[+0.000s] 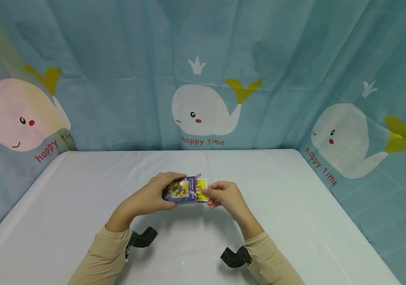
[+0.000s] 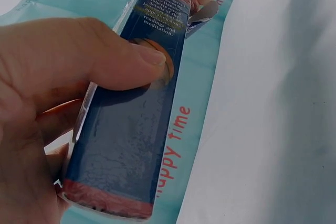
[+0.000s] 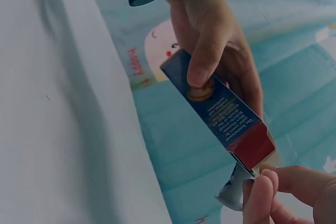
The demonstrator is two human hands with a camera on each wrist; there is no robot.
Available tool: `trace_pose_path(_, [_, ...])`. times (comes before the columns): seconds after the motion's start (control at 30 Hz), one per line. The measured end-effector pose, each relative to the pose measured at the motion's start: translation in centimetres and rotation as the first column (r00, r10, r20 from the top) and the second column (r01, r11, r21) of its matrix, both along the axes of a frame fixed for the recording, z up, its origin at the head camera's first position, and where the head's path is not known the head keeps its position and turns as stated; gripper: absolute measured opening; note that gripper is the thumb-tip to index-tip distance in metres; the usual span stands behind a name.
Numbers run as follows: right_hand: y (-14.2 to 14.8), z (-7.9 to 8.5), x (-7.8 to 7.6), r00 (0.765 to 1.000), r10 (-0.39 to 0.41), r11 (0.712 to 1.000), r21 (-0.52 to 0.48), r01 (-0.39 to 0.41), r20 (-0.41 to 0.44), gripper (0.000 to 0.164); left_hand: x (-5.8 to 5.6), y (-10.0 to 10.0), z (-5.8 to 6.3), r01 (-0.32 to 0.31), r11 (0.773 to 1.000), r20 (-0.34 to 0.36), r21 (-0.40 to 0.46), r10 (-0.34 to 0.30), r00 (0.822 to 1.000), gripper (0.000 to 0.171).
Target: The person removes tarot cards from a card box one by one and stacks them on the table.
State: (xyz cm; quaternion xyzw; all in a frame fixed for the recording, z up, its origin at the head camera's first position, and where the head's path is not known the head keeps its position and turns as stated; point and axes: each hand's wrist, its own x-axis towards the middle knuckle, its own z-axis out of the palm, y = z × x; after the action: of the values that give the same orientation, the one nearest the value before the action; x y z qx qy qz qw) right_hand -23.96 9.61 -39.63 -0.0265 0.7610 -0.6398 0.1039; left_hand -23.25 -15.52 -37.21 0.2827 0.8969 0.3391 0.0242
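Observation:
A blue card box with a picture on its face is held up over the table, lying sideways. My left hand grips it, thumb along one narrow printed side and fingers round the other. At the box's right end a yellow-faced card sticks partly out. The thumb and fingers of my right hand pinch that card's outer edge. In the right wrist view, a red end flap and a curled silvery flap stand out beside the pinching fingertips. The rest of the cards is hidden inside the box.
A white cloth covers the table. Behind and beside it hangs a blue curtain printed with whales. Black camera mounts sit on both wrists, over beige sleeves.

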Motion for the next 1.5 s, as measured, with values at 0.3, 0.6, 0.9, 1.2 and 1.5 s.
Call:
trace_pose_path(0.3, [0.3, 0.1, 0.0, 1.0, 0.002, 1.0, -0.024, -0.002, 0.004, 0.02, -0.1, -0.2, 0.0, -0.016, 1.0, 0.004, 0.003, 0.016, 1.0, 0.077])
trace_pose_path(0.6, [0.8, 0.3, -0.2, 1.0, 0.011, 0.998, -0.056, -0.01, 0.004, 0.024, 0.0, -0.5, 0.2, -0.026, 1.0, -0.012, -0.001, 0.026, 1.0, 0.075])
trace_pose_path(0.9, [1.2, 0.5, -0.4, 0.999, 0.002, 0.995, -0.099, 0.002, 0.039, 0.025, -0.2, -0.7, 0.2, -0.038, 0.999, -0.013, -0.002, 0.038, 0.999, 0.076])
trace_pose_path(1.2, [1.4, 0.5, -0.5, 0.999, 0.012, 0.996, -0.09, -0.009, 0.033, 0.024, 0.0, -0.8, 0.5, -0.058, 0.998, 0.004, -0.013, 0.058, 0.998, 0.076])
trace_pose_path(1.5, [1.8, 0.8, -0.6, 0.999, 0.009, 0.996, -0.088, -0.005, 0.047, 0.021, 0.0, -1.0, 0.6, -0.072, 0.997, 0.027, -0.014, 0.072, 0.997, 0.077])
